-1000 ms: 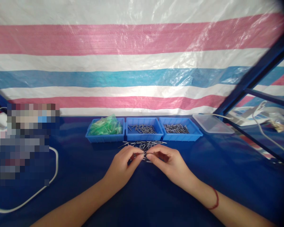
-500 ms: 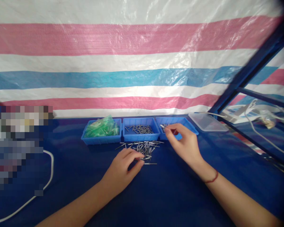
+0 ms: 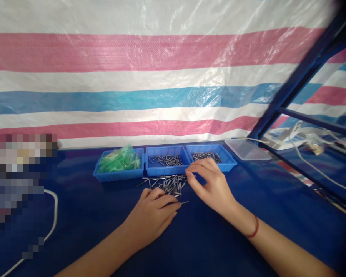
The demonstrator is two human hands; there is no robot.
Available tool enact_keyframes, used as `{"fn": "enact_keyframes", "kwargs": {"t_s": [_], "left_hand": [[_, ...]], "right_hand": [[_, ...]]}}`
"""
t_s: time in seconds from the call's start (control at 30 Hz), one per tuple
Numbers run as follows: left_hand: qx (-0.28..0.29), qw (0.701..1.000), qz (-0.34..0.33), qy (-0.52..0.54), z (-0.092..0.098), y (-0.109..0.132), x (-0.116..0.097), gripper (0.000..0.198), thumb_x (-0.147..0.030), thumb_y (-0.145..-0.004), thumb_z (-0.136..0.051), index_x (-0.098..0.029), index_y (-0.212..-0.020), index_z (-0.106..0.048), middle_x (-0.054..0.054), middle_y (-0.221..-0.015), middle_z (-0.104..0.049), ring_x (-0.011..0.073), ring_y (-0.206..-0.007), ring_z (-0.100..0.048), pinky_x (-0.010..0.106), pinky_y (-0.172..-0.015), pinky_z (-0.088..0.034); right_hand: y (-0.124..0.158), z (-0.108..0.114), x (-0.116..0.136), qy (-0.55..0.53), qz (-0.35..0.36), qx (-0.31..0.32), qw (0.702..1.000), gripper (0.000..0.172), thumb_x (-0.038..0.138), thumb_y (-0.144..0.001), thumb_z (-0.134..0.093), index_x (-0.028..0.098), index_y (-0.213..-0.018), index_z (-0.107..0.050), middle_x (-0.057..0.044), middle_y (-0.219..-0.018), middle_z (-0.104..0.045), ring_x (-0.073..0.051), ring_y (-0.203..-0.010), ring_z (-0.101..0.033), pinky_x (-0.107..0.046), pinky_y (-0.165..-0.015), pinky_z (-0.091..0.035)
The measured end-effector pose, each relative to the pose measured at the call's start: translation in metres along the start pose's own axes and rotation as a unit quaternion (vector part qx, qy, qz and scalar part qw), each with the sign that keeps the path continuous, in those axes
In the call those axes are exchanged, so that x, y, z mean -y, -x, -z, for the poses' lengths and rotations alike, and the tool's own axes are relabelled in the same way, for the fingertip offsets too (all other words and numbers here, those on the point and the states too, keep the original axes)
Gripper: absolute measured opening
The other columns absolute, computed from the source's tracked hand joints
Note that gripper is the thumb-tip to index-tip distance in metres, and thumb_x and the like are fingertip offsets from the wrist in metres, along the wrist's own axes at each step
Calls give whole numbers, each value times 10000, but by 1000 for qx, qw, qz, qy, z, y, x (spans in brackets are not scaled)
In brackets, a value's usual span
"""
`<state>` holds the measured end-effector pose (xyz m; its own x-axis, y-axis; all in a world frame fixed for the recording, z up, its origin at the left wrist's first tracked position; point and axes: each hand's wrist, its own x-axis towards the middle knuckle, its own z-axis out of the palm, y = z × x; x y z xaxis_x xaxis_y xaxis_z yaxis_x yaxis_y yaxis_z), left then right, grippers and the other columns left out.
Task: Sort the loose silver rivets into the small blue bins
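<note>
A loose pile of slim silver metal rods [image 3: 173, 185] is located on the dark blue desk [image 3: 196, 246], at the dial centre. The left hand [image 3: 155, 217] is positioned at 7 o'clock, fingers drawn narrow, fingertips at a single silver rod [image 3: 185, 202]; whether it is gripped cannot be told. The right hand [image 3: 212, 186] is positioned at 3 o'clock, thumb and forefinger narrowly spaced; whether anything is held cannot be told. Similar rods are contained in rectangular blue plastic trays at 12 [image 3: 167, 171] and 2 o'clock [image 3: 229, 165]; green plastic packets [image 3: 119, 161] are contained in the 10 o'clock tray [image 3: 118, 177].
</note>
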<state>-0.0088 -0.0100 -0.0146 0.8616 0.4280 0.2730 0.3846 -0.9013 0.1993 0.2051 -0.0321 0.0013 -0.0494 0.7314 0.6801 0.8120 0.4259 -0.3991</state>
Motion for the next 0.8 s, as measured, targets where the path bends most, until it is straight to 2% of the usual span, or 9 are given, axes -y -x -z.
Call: {"fn": "enact_keyframes", "kwargs": {"t_s": [0.13, 0.23, 0.3, 0.4, 0.53, 0.63, 0.8], "left_hand": [[12, 1000, 8, -12, -3, -1, -2, 183, -213, -943, -479, -246, -1019, -642, 5, -954, -694, 196, -882, -553, 342, -728, -342], [10, 999, 30, -10, -6, -1, -3, 155, -190, -932, -492, -230, -969, -638, 11, -913, -686, 200, -859, -568, 333, -716, -358], [-16, 998, 62, 10, -8, -1, -2, 187, -158, -924, -489, -231, -1049, -607, 22, -952, -676, 208, -876, -572, 338, -742, -387], [-95, 983, 132, 91, -10, -1, 0, 252, -144, -933, -451, -220, -1161, -529, 41, -1006, -649, 199, -920, -576, 334, -806, -430], [-177, 944, 202, 192, -12, 0, 0, 195, -194, -941, -437, -212, -1126, -497, 40, -981, -622, 175, -907, -596, 304, -802, -469], [-190, 935, 209, 216, -13, 1, -4, 168, -206, -935, -441, -211, -1095, -492, 43, -968, -618, 177, -894, -606, 302, -784, -483], [-186, 934, 207, 223, -13, 2, -6, 178, -224, -926, -462, -204, -1101, -491, 42, -931, -623, 172, -827, -611, 307, -765, -492]], "right_hand": [[5, -6, 7, -62, 2, 37, 997, 127, 165, -856, -535, 202, -767, -617, -35, -804, -659, -188, -821, -568, -344, -794, -437], [7, -11, 8, -96, -7, 63, 993, 139, 147, -856, -530, 198, -751, -605, -25, -779, -651, -173, -784, -562, -327, -764, -436], [9, -13, 9, -111, -25, 66, 991, 138, 148, -857, -533, 195, -746, -599, -22, -769, -643, -167, -771, -560, -317, -749, -432], [12, -15, 11, -133, -66, 59, 987, 141, 160, -870, -522, 194, -754, -595, -22, -767, -634, -164, -764, -561, -302, -728, -427], [17, -20, 19, -180, -122, 80, 973, 116, 177, -864, -531, 192, -770, -597, -10, -728, -602, -139, -683, -535, -258, -641, -416], [20, -26, 27, -221, -153, 102, 958, 100, 225, -851, -573, 187, -765, -607, 4, -689, -582, -119, -626, -504, -234, -591, -398], [24, -28, 30, -253, -175, 109, 945, 198, 309, -874, -556, 178, -740, -620, 2, -656, -565, -114, -598, -470, -234, -568, -381]]}}
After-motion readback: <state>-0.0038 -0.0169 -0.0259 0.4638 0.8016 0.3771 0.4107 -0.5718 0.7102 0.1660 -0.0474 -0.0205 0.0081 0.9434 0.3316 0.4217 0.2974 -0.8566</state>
